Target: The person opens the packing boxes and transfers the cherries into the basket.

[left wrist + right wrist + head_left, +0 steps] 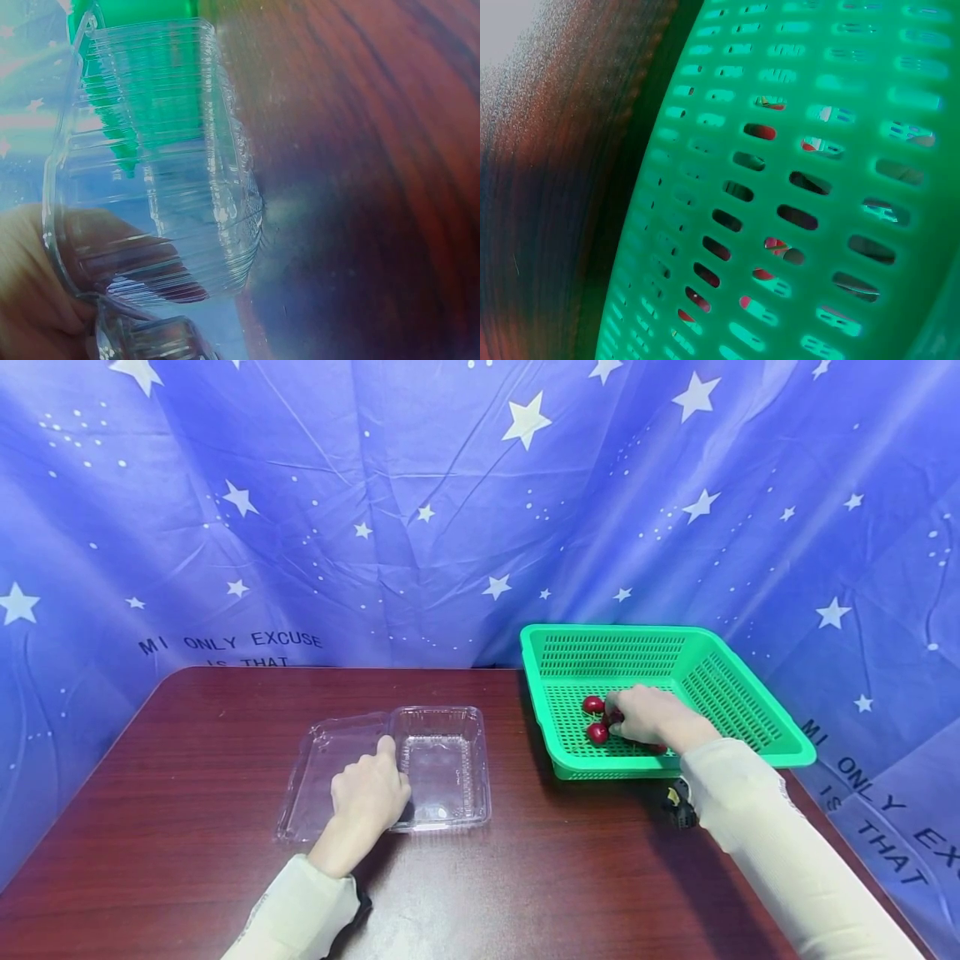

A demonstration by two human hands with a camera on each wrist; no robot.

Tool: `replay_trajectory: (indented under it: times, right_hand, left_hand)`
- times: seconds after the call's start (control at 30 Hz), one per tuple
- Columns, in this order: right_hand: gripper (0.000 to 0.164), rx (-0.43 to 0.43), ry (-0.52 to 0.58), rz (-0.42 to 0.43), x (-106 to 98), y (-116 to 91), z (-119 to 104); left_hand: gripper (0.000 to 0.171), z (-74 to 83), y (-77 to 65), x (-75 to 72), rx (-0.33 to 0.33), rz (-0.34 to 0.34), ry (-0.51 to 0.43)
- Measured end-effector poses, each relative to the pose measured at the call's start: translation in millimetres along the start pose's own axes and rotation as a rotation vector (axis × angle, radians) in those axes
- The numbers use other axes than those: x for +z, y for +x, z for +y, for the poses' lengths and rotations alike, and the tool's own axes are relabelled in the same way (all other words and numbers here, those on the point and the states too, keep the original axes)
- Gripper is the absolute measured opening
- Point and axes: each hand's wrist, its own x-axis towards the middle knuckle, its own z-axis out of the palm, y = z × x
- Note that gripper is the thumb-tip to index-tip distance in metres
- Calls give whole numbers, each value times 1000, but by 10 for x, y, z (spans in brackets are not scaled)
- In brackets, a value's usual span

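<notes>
A clear plastic clamshell container [442,777] lies opened out on the table, its lid [330,760] folded to the left. My left hand [371,789] grips the container along the hinge side, and in the left wrist view its fingers [127,244] show through the clear wall. Inside the green basket [682,764], my right hand [648,714] reaches down with curled fingertips around a dark red cherry [615,717], mostly hidden by them. Two more cherries [597,732] sit beside those fingertips, and another [657,748] shows under the hand.
Both containers stand on a dark red-brown wooden table [525,877], the basket at its right side. A blue curtain [420,543] with white stars hangs behind the table. In the right wrist view the basket's slotted wall [780,187] blocks most of what lies inside.
</notes>
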Motion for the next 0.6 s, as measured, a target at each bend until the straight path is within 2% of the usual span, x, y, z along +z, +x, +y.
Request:
replay_trajectory:
  times: [0.6]
  right_hand:
    - [26,9,4,4,3,13,13]
  left_hand:
    - [23,3,4,9,7,13,7]
